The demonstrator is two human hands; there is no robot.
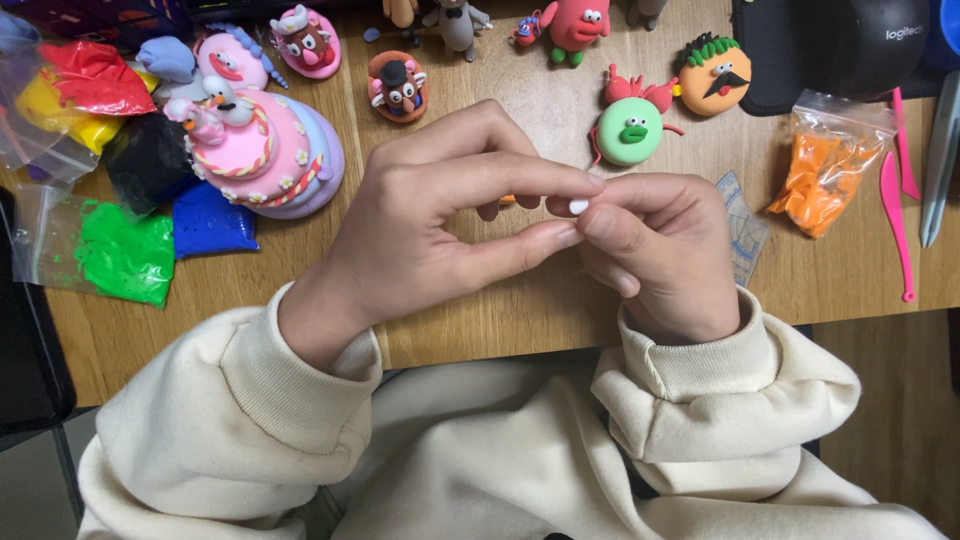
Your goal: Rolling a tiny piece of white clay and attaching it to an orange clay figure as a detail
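On the wooden table [520, 310], going left to right, lie bags of clay: red [95, 75], yellow [45, 115], black [150, 160], green [125, 250] and blue [210, 225], then one tiered pink clay cake [265, 150]. The left hand [420, 220] and right hand [655, 250] meet at the fingertips, pinching one small white clay ball [578, 206] between them; it looks unshaped, not yet joined to anything. Beyond sit several finished figures, including one green round face [630, 130] and one orange moustached head [712, 78]; further right lies one orange clay bag [825, 165].
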